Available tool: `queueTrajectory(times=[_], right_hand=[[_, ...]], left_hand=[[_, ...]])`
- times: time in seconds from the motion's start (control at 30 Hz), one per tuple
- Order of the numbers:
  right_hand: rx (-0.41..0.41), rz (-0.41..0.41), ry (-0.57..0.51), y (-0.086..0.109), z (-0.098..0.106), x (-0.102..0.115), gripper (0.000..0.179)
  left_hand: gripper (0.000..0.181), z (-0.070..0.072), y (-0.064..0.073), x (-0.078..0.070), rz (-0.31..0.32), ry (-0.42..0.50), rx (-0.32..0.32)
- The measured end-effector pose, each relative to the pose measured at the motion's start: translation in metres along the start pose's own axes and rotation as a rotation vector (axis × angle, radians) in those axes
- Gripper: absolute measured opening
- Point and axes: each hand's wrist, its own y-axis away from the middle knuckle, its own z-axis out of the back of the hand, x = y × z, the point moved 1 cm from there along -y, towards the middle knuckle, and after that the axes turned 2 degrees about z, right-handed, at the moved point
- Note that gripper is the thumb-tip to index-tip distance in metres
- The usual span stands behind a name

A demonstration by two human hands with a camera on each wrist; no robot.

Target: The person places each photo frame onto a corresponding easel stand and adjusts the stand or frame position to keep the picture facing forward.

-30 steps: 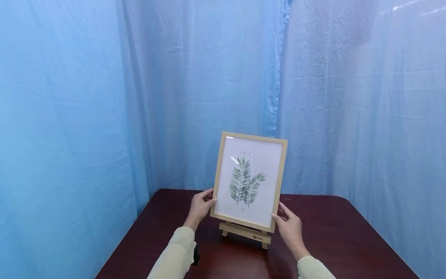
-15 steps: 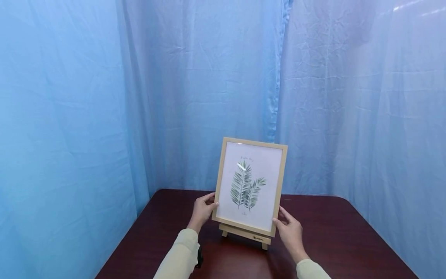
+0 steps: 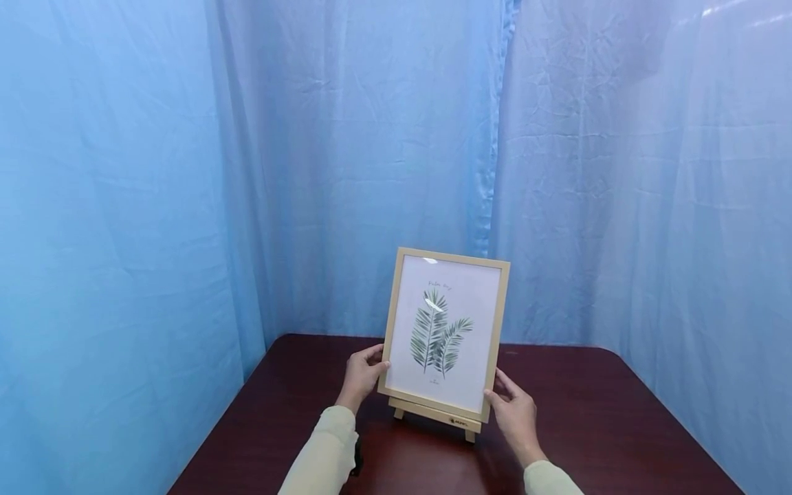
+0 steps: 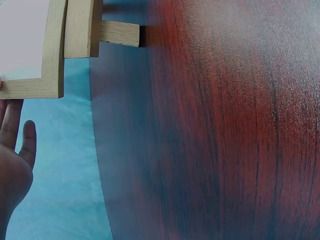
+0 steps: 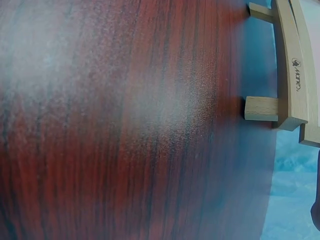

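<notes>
A picture frame (image 3: pixel 470 302) with a pale wood border and a print of two green palm leaves leans back, slightly tilted, on a small wooden easel (image 3: pixel 433 412). Its bottom edge sits right at the easel's ledge (image 5: pixel 292 65), which bears a small dark logo. My left hand (image 3: pixel 361 375) pinches the lower left edge, thumb on the front and fingers behind. On the lower right edge, my right hand (image 3: pixel 515 414) pinches the border the same way. In the left wrist view the little finger (image 4: pixel 29 140) stands free of the frame corner. Most of the easel is hidden behind the picture.
A dark red-brown wooden table (image 3: pixel 297 412) with rounded far corners carries the easel. Blue curtains (image 3: pixel 371 137) hang behind the table and along both sides.
Both hands have lowered the picture frame slightly, bringing its bottom edge from above the easel's ledge down to it. The left hand has shifted a little right and down. The easel has stayed put.
</notes>
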Motion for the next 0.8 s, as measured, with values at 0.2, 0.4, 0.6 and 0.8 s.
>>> queueTrajectory(times=[0.2, 0.4, 0.6, 0.8], right_hand=[[-0.005, 0.014, 0.009, -0.0006, -0.0004, -0.0014, 0.053], [0.012, 0.006, 0.008, -0.0018, 0.0002, -0.0018, 0.053], [0.016, -0.026, 0.012, -0.0011, 0.0001, -0.0037, 0.053], [0.019, -0.026, 0.025, -0.0021, -0.0014, -0.0041, 0.053]], left_hand=[[0.04, -0.0027, -0.0012, 0.0025, 0.016, -0.006, -0.001], [0.041, -0.0047, -0.0033, 0.0039, 0.021, -0.036, 0.0], [0.041, -0.0075, -0.0039, 0.0025, 0.03, -0.055, 0.022], [0.042, -0.0082, -0.0028, 0.0017, 0.039, -0.061, 0.011]])
